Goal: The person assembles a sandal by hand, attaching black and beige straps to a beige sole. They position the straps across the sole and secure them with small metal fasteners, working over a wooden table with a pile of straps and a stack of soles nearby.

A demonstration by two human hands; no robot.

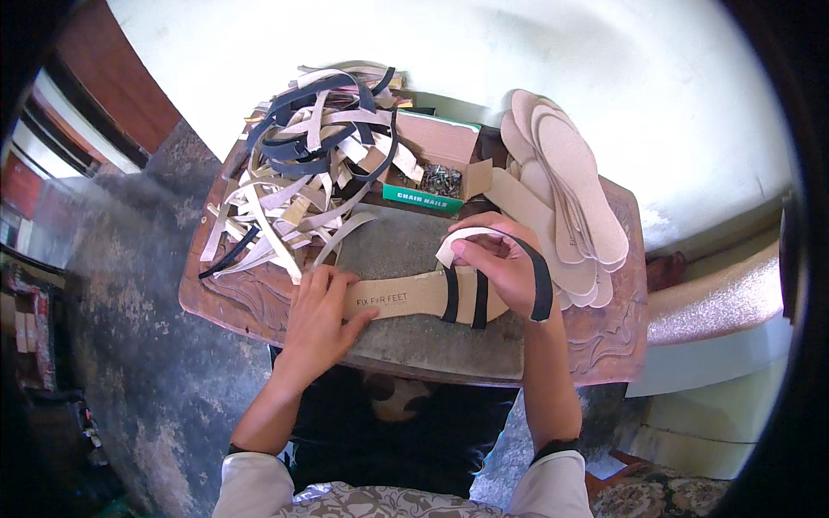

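A tan insole (416,296) with dark printing lies on a grey board (389,246) in front of me, its heel end to the left. Two black straps (451,296) cross it toward the right end. My left hand (321,315) rests on the heel end, thumb on the upper face and the fingers spread along the far side. Above the right end, my right hand (501,268) pinches a loose strap (541,281), black on one side and pale on the other. That strap curls over the hand and hangs down by the wrist.
Strip offcuts (294,190) in white, beige and black heap up at the back left. Beside them stands an open green box (423,198) of small nails (442,181). Several tan insoles (570,173) are stacked at the right of the carved wooden table (250,306). A pale wall rises behind.
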